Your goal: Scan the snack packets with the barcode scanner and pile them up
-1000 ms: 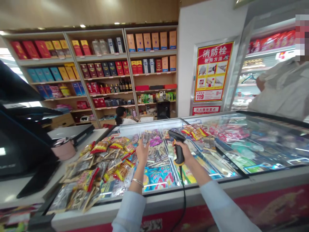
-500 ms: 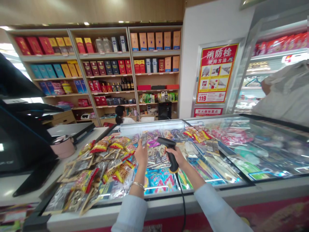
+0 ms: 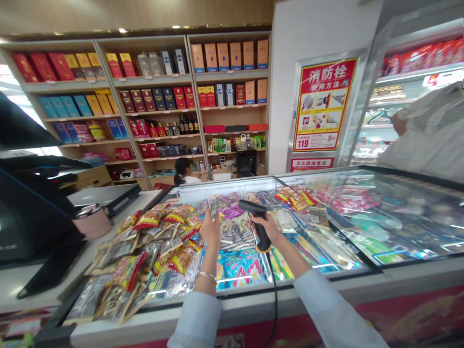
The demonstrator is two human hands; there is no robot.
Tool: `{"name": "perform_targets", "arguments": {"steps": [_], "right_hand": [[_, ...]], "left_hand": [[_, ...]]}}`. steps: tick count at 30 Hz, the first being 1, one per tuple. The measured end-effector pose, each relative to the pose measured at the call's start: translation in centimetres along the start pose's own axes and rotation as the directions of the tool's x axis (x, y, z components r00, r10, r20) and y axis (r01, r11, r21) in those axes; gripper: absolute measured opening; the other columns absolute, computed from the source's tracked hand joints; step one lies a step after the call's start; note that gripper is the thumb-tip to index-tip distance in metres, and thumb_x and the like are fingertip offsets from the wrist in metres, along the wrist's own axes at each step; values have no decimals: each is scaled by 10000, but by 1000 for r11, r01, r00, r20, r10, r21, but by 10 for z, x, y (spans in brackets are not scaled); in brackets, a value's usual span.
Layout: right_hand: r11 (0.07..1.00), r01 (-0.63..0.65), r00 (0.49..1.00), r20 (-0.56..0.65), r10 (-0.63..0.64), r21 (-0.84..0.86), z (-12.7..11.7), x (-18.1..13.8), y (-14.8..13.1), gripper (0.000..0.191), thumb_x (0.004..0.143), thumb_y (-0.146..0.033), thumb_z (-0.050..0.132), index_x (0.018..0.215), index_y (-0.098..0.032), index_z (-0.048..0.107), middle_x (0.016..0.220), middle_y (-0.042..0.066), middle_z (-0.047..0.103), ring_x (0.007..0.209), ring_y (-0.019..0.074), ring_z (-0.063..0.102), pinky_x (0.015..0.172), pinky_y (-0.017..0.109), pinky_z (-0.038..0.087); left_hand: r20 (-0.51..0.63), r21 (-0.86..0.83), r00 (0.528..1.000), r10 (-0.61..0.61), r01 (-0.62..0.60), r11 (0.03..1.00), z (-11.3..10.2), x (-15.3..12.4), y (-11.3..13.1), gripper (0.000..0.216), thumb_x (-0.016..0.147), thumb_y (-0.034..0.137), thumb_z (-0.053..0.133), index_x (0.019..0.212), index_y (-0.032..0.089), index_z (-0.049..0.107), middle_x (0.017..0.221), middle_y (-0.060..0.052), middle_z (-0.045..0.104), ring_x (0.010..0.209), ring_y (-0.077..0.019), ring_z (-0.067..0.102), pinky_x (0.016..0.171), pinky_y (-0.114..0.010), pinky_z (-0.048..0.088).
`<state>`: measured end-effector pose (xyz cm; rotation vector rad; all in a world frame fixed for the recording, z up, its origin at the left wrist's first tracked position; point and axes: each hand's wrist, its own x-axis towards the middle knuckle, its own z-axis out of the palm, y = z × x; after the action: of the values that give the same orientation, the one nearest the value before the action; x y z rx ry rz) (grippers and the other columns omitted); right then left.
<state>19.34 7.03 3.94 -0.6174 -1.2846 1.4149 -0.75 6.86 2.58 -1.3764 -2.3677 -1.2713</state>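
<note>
My left hand point(image 3: 210, 231) is closed on a small snack packet point(image 3: 215, 205), holding it up over the freezer's glass top. Wrapped round the handle of a black barcode scanner point(image 3: 261, 233) is my right hand point(image 3: 268, 229). The scanner's head points left, toward the packet, with a gap between them. Its cable point(image 3: 274, 299) hangs down over the freezer's front edge. To the left of my left hand lies a heap of snack packets, among them red and yellow bags point(image 3: 184, 256) and brown and silver ones point(image 3: 87, 297).
The chest freezer point(image 3: 348, 275) holds frozen goods under glass. More packets point(image 3: 300, 199) lie on its far side. At left stand a pink cup point(image 3: 93, 222) and a dark monitor point(image 3: 29, 208). One person point(image 3: 186, 171) is behind the freezer, another point(image 3: 427, 135) at right.
The view has shifted slightly. Both hands keep hold of the packet and the scanner, and the scanner has tilted and moved a little to the right.
</note>
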Motion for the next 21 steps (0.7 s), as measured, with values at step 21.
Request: {"name": "perform_targets", "arguments": {"steps": [21], "right_hand": [[999,-35,993,113,36,-12,-4,-5,-7,142,664,-275,664,701,-142,629,617,33,651,382,107,516,366,227,381]], "left_hand": [[-43,45,999,-22,23,999,-3,3,-1,429,903,455,438,1254,227,534,831,-93,704,718,-221,639,610,-270,365]]}}
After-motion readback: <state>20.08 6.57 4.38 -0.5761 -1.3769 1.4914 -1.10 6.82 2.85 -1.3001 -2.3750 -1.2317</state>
